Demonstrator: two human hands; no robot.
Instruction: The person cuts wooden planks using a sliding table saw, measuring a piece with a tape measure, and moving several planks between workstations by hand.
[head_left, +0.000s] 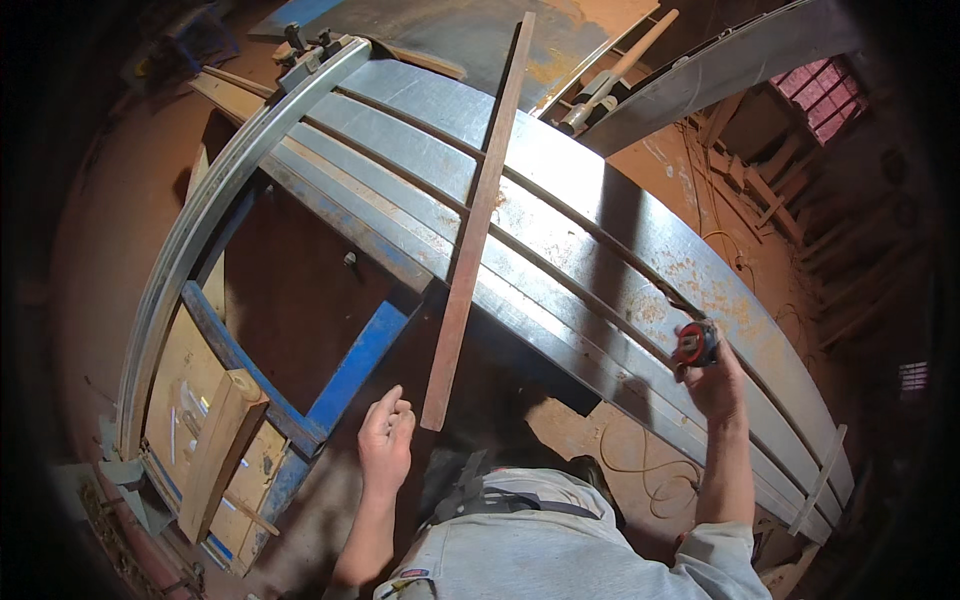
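Observation:
My right hand (718, 386) grips a red and black tape measure (697, 345) over the right part of a long steel machine table (555, 157) with lengthwise slots. No drawn-out blade can be made out on the tape. A narrow reddish-brown wooden strip (480, 232) lies across the table, its near end jutting past the edge towards me. Just left of that end, my left hand (386, 439) is raised with nothing in it, the index finger extended and the others loosely bent. A small gap separates it from the strip.
A metal rail (225, 172) crosses the table's left end. Beside it, a blue steel frame (360, 360) borders a plywood board (176, 420) carrying a thick wooden block (221, 457). A cable (652, 480) loops on the floor; wood offcuts (772, 195) lie at the far right.

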